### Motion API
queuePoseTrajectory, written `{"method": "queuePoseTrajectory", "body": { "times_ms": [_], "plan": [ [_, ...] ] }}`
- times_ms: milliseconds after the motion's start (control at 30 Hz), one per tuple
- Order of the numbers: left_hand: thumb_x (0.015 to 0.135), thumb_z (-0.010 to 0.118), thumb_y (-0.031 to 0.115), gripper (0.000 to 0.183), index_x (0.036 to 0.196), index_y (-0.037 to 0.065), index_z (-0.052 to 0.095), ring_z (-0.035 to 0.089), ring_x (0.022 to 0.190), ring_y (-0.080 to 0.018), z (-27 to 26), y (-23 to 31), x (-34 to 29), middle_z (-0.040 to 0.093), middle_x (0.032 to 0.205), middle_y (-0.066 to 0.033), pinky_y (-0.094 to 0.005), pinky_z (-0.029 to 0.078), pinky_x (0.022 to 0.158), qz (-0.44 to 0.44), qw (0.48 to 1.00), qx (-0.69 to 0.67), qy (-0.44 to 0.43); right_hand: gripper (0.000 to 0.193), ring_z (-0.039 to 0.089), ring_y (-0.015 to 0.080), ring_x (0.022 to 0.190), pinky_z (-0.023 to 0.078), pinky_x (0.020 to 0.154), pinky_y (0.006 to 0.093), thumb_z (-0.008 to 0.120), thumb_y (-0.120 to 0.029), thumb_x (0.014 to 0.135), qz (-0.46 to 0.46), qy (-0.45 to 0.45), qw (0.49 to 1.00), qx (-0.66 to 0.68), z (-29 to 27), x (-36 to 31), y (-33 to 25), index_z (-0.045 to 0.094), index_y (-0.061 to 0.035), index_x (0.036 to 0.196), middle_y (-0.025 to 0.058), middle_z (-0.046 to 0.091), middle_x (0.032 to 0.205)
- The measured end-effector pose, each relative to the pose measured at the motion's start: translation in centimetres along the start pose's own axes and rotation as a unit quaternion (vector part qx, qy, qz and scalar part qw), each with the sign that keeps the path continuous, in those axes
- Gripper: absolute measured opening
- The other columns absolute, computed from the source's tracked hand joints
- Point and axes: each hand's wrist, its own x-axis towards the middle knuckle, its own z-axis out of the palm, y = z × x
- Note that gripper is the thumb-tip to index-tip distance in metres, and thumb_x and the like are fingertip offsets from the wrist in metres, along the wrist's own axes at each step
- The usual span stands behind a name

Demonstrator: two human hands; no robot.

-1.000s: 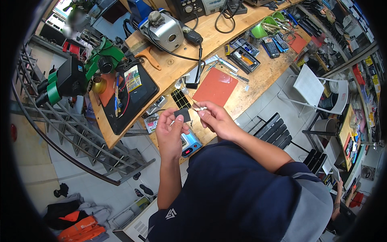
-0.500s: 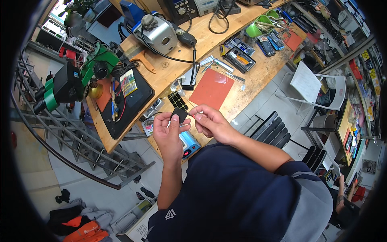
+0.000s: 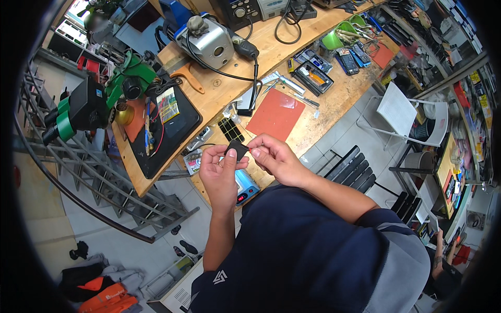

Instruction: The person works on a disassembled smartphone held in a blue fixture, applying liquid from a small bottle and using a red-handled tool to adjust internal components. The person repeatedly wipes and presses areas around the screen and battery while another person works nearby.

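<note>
Between the thumb and fingers of my left hand [image 3: 219,167] is a small flat black square piece [image 3: 238,149], held up above the near edge of the bench. My right hand [image 3: 275,159] is closed in a pinch at the right edge of this piece. A tiny bit of red shows at its fingertips, but what it grips is too small to make out. Just beyond the hands lies a dark tray with a yellowish grid [image 3: 230,129]. Below them, partly covered by my left hand, sits a blue device with a lit red display [image 3: 245,189].
An orange-red mat [image 3: 275,115] lies on the wooden bench [image 3: 334,101], with an open black case [image 3: 312,78] beyond it. At the left stand a green microscope [image 3: 86,107] and a black mat [image 3: 175,138]. A black slatted seat [image 3: 347,175] is at the right.
The black piece has tilted a little in my left hand and shifted slightly right. My right hand keeps its pinch beside it. The whole view has shifted slightly.
</note>
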Motion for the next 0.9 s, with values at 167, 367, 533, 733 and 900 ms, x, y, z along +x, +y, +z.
{"method": "queuePoseTrajectory", "body": {
  "times_ms": [167, 367, 533, 733, 900],
  "plan": [
    [0.107, 0.069, 0.001, 0.018, 0.123, -0.004, 0.061, 0.078, 0.083, -0.0178, -0.4, -0.2, -0.1, 0.073, 0.108, -0.0144, -0.0284, 0.065, 0.073, -0.025, 0.999, 0.007, -0.048, 0.025, 0.052, 0.0038, 0.077, 0.044, 0.068, 0.0227, 0.062, -0.024, 0.116, 0.014, -0.011, 1.000, 0.020, -0.3, 0.1, 0.0, 0.061, -0.0025, 0.128, -0.0039, 0.058, 0.086],
    [0.107, 0.068, 0.000, 0.018, 0.125, -0.003, 0.063, 0.075, 0.087, -0.0151, 0.0, 0.0, 0.1, 0.072, 0.112, -0.0113, -0.0284, 0.066, 0.074, -0.028, 0.998, 0.013, -0.062, 0.026, 0.053, 0.0043, 0.074, 0.044, 0.068, 0.0235, 0.061, -0.025, 0.117, 0.019, -0.001, 1.000, 0.013, -0.4, 0.6, 0.4, 0.060, -0.0025, 0.130, -0.0043, 0.056, 0.079],
    [0.109, 0.064, 0.001, 0.016, 0.124, -0.006, 0.062, 0.077, 0.095, -0.0179, 0.4, -0.4, 0.1, 0.071, 0.113, -0.0113, -0.0303, 0.068, 0.080, -0.006, 1.000, -0.029, -0.012, 0.036, 0.057, 0.0063, 0.074, 0.046, 0.070, 0.0249, 0.059, -0.026, 0.117, 0.041, 0.048, 0.997, -0.048, -0.6, 0.9, 0.4, 0.056, -0.0012, 0.143, -0.0020, 0.059, 0.080],
    [0.107, 0.071, 0.003, 0.016, 0.121, 0.004, 0.064, 0.069, 0.100, -0.0097, -1.6, -1.8, 1.2, 0.073, 0.112, -0.0057, -0.0258, 0.057, 0.086, -0.020, 0.999, -0.006, 0.050, 0.048, 0.053, 0.0057, 0.071, 0.043, 0.067, 0.0246, 0.058, -0.027, 0.117, 0.047, 0.027, 0.997, -0.059, -0.4, 0.6, 1.0, 0.049, -0.0037, 0.158, -0.0013, 0.061, 0.079],
    [0.106, 0.068, -0.001, 0.025, 0.130, 0.002, 0.060, 0.072, 0.100, -0.0124, -1.3, -2.1, 0.9, 0.071, 0.116, -0.0079, -0.0264, 0.065, 0.088, -0.005, 0.993, -0.082, 0.089, 0.048, 0.041, 0.0022, 0.060, 0.033, 0.055, 0.0215, 0.056, -0.029, 0.118, 0.024, 0.001, 0.998, -0.050, 0.1, 0.6, 1.9, 0.049, -0.0083, 0.161, -0.0028, 0.058, 0.078]
  ]
}}
